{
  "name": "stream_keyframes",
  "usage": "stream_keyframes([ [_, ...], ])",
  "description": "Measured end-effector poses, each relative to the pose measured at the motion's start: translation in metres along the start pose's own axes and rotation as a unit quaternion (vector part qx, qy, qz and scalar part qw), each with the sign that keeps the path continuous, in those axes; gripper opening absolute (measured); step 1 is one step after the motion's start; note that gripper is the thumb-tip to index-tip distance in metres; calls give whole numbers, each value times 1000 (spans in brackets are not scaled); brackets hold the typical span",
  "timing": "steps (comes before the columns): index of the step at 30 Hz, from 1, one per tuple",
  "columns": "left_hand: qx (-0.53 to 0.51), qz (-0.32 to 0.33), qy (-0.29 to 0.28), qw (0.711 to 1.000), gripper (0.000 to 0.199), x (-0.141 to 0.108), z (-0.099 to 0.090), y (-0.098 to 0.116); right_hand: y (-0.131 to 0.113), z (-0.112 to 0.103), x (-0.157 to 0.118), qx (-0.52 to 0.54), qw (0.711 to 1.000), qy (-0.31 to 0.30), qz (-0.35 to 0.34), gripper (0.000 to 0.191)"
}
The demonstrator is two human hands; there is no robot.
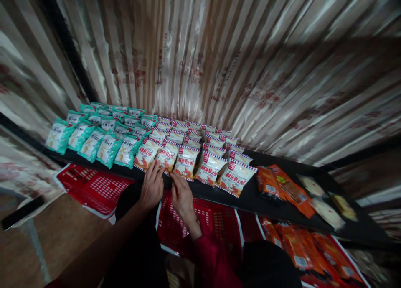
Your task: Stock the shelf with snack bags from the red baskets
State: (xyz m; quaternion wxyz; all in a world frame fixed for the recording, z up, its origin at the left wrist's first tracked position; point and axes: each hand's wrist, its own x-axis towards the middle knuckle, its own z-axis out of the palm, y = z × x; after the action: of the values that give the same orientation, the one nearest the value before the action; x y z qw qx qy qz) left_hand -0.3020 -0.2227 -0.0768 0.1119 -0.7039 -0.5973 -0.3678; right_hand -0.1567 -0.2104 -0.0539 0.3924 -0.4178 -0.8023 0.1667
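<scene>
Rows of small white snack bags with red print and striped edges stand on a black shelf. My left hand (152, 186) rests with fingers extended against the lower part of a front-row bag (167, 156). Beside it, my right hand (182, 194) reaches to the bottom edge of the neighbouring bag (185, 160); its fingers are bent and partly hidden, so any grip cannot be made out. Further right in the front row are two more white bags, one (209, 168) upright and one (236, 177) tilted. Several teal bags (106, 149) stand in rows to the left.
Orange packets (293, 189) and pale round packs (327, 212) lie on the right of the black shelf (250, 198). Below it are red baskets (97, 189), the right one holding orange packets (296, 246). A pleated curtain (200, 49) hangs behind.
</scene>
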Motion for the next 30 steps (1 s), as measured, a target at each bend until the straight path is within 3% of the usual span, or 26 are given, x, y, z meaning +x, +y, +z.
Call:
stream_keyframes([
  [5,-6,22,6,1000,44,3,5,-11,11,8,1,2,1000,7,27,46],
  [9,-23,-10,29,999,42,7,11,-14,16,9,-1,9,999,15,33,47],
  [22,49,-59,-5,997,44,43,12,2,18,7,0,-18,998,43,31,47],
  [27,61,-76,-12,995,50,54,19,5,16,-3,2,-88,991,92,34,44],
  [30,61,-96,-6,994,54,55,26,8,17,-5,9,-132,986,91,40,41],
])
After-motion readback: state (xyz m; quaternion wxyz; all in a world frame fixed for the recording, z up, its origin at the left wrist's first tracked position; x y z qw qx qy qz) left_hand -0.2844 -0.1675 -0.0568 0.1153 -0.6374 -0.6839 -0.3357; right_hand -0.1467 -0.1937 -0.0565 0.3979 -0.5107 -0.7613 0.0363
